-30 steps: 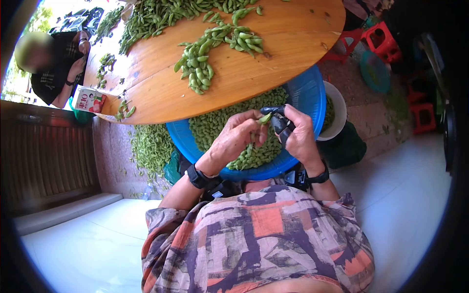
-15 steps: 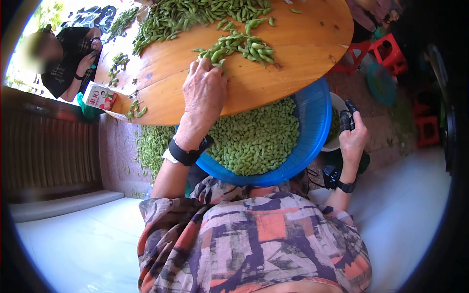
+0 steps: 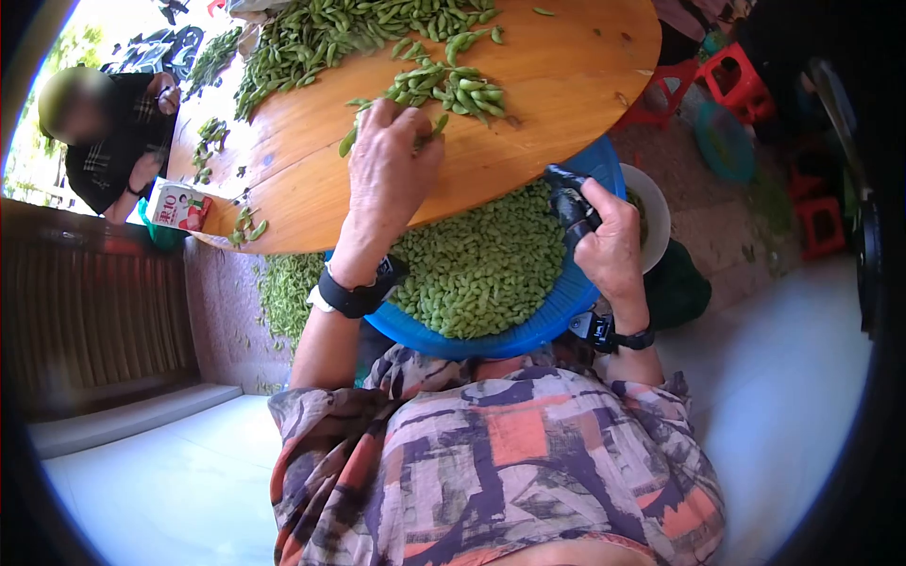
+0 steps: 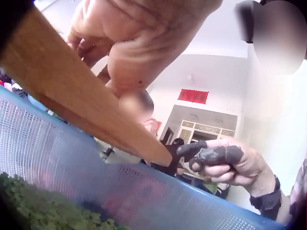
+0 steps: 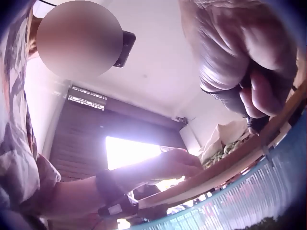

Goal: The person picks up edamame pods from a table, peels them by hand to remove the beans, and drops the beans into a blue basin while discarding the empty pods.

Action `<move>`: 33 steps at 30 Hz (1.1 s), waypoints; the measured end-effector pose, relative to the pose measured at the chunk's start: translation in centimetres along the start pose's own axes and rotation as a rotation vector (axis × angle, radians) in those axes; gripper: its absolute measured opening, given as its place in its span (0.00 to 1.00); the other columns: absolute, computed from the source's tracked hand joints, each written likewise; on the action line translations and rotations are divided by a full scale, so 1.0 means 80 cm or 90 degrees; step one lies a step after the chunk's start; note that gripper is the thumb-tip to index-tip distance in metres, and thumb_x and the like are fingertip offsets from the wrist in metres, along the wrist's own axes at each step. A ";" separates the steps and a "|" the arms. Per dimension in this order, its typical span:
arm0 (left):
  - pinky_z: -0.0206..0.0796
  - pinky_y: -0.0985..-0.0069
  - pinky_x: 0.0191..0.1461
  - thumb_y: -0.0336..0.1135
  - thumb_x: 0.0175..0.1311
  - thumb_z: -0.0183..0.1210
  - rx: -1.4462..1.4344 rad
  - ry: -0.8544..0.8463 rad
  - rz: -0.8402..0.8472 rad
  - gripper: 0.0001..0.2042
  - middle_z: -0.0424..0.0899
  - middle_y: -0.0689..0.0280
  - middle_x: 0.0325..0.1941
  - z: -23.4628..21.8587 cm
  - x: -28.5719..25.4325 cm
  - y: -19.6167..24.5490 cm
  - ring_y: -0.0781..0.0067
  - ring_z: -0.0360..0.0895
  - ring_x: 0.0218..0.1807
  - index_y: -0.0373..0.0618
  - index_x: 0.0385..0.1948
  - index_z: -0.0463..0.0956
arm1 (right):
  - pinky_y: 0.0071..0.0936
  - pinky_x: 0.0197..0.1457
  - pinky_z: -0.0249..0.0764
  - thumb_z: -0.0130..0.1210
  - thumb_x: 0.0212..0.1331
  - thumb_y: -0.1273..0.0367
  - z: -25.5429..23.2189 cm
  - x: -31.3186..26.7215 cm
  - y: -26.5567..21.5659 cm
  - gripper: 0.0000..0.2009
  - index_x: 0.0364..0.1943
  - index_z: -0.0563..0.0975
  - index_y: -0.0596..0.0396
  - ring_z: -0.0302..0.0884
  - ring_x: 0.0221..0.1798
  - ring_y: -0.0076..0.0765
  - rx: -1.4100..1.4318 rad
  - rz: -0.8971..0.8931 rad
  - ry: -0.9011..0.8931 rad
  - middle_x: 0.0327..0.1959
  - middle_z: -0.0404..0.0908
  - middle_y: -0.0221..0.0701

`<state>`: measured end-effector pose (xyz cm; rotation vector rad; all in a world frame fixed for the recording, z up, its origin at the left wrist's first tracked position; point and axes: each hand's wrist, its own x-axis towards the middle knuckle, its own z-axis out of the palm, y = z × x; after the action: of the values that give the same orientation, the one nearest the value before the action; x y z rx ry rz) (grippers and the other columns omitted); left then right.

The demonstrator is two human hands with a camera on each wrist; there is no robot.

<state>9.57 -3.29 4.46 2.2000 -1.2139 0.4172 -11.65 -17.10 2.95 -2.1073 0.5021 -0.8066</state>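
Over the wooden table (image 3: 557,90), the left hand (image 3: 387,179) pinches green pods (image 3: 439,124) from a small pile (image 3: 472,94); its palm hides most of what it holds. In the right wrist view the left hand (image 5: 175,165) lies over the table edge. The right hand (image 3: 609,241), with black coverings on thumb and finger, hangs over the right rim of a blue basket (image 3: 593,283) full of shelled green beans (image 3: 481,259). Its fingers are loosely bent in the left wrist view, and nothing shows in that hand (image 4: 240,165).
A large pod heap (image 3: 321,42) covers the table's far side; a printed box (image 3: 179,208) stands at its left edge. Another person (image 3: 113,141) sits at left. Right of the basket are a white bucket (image 3: 656,212) and red stools (image 3: 736,83). More pods (image 3: 288,292) lie on the floor.
From both hands together over the basket, the left hand went forward to the pods on the table. The right hand swung out over the white bucket, then came back to the basket rim.
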 end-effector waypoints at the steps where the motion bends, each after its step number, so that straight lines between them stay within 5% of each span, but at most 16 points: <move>1: 0.69 0.63 0.47 0.30 0.50 0.64 -0.092 0.021 -0.031 0.06 0.76 0.59 0.38 -0.002 0.000 0.000 0.56 0.74 0.44 0.41 0.28 0.80 | 0.29 0.33 0.68 0.48 0.48 0.83 0.000 0.002 -0.006 0.19 0.46 0.79 0.60 0.67 0.25 0.42 0.014 0.031 -0.036 0.24 0.70 0.45; 3: 0.69 0.67 0.44 0.30 0.52 0.65 -0.150 0.018 -0.061 0.06 0.76 0.60 0.37 -0.005 0.001 0.004 0.61 0.75 0.41 0.39 0.29 0.80 | 0.27 0.32 0.66 0.48 0.48 0.83 0.001 0.006 -0.010 0.21 0.49 0.79 0.59 0.64 0.24 0.31 0.062 0.077 -0.093 0.23 0.70 0.41; 5: 0.67 0.78 0.37 0.33 0.57 0.65 -0.210 -0.016 -0.115 0.07 0.78 0.68 0.33 -0.002 0.002 -0.004 0.77 0.75 0.33 0.40 0.33 0.80 | 0.26 0.32 0.66 0.48 0.49 0.83 0.007 0.013 -0.006 0.21 0.50 0.79 0.59 0.64 0.24 0.31 0.075 0.080 -0.102 0.23 0.70 0.41; 6: 0.67 0.78 0.37 0.33 0.57 0.65 -0.213 -0.019 -0.114 0.07 0.78 0.68 0.33 -0.006 0.003 -0.005 0.77 0.75 0.33 0.40 0.33 0.80 | 0.25 0.32 0.66 0.47 0.49 0.83 0.012 0.014 -0.004 0.22 0.50 0.79 0.58 0.64 0.24 0.30 0.092 0.081 -0.113 0.23 0.70 0.41; 8: 0.64 0.83 0.32 0.34 0.62 0.63 -0.570 -0.103 -0.360 0.06 0.78 0.73 0.29 -0.017 0.006 -0.001 0.85 0.72 0.30 0.43 0.35 0.80 | 0.25 0.33 0.66 0.46 0.49 0.83 0.017 0.016 -0.006 0.22 0.51 0.79 0.58 0.64 0.25 0.28 0.104 0.072 -0.101 0.23 0.70 0.40; 9: 0.61 0.87 0.28 0.35 0.65 0.61 -0.542 -0.091 -0.332 0.06 0.78 0.76 0.27 -0.022 0.006 0.006 0.90 0.69 0.27 0.44 0.38 0.80 | 0.24 0.32 0.66 0.46 0.51 0.82 0.017 0.018 -0.009 0.21 0.51 0.79 0.58 0.64 0.25 0.26 0.124 0.082 -0.116 0.23 0.72 0.38; 14: 0.59 0.87 0.26 0.32 0.64 0.62 -0.610 -0.118 -0.228 0.05 0.78 0.75 0.26 -0.023 -0.018 0.041 0.89 0.68 0.24 0.42 0.36 0.79 | 0.18 0.29 0.63 0.49 0.60 0.77 0.016 0.024 -0.028 0.14 0.48 0.79 0.61 0.64 0.24 0.18 0.281 0.167 -0.169 0.23 0.75 0.28; 16: 0.60 0.88 0.27 0.29 0.62 0.64 -0.743 -0.226 -0.304 0.05 0.78 0.75 0.25 -0.022 -0.033 0.058 0.90 0.68 0.25 0.41 0.32 0.78 | 0.13 0.25 0.61 0.49 0.65 0.71 0.019 0.020 -0.023 0.11 0.44 0.78 0.63 0.63 0.22 0.12 0.615 0.219 -0.215 0.21 0.73 0.22; 26: 0.59 0.87 0.26 0.23 0.60 0.64 -0.738 -0.163 -0.272 0.07 0.75 0.76 0.26 0.002 -0.082 0.066 0.90 0.67 0.25 0.42 0.31 0.73 | 0.12 0.20 0.57 0.47 0.66 0.68 0.018 0.006 -0.014 0.10 0.38 0.76 0.62 0.62 0.19 0.11 0.600 0.227 -0.287 0.19 0.70 0.21; 29: 0.59 0.85 0.22 0.24 0.60 0.64 -0.951 -0.166 -0.335 0.10 0.77 0.71 0.28 0.002 -0.090 0.065 0.84 0.70 0.21 0.42 0.38 0.71 | 0.12 0.20 0.56 0.46 0.67 0.68 0.014 0.003 -0.016 0.11 0.38 0.76 0.62 0.62 0.19 0.11 0.580 0.225 -0.309 0.19 0.70 0.21; 31: 0.59 0.83 0.18 0.26 0.61 0.63 -1.274 -0.287 -0.439 0.14 0.79 0.64 0.30 0.001 -0.095 0.067 0.77 0.72 0.17 0.43 0.44 0.68 | 0.12 0.19 0.55 0.45 0.66 0.70 0.015 -0.004 -0.005 0.10 0.38 0.76 0.62 0.62 0.19 0.11 0.854 0.340 -0.403 0.19 0.70 0.22; 33: 0.59 0.82 0.18 0.29 0.61 0.63 -1.365 -0.308 -0.450 0.16 0.80 0.62 0.31 0.015 -0.107 0.065 0.74 0.72 0.17 0.42 0.46 0.67 | 0.12 0.19 0.55 0.46 0.66 0.71 0.012 -0.006 -0.005 0.09 0.37 0.76 0.61 0.62 0.19 0.11 0.854 0.339 -0.403 0.19 0.70 0.22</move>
<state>0.59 -0.58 0.79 0.5249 -0.3069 -1.2200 -11.29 -16.06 2.60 -0.7984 0.0663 -0.0228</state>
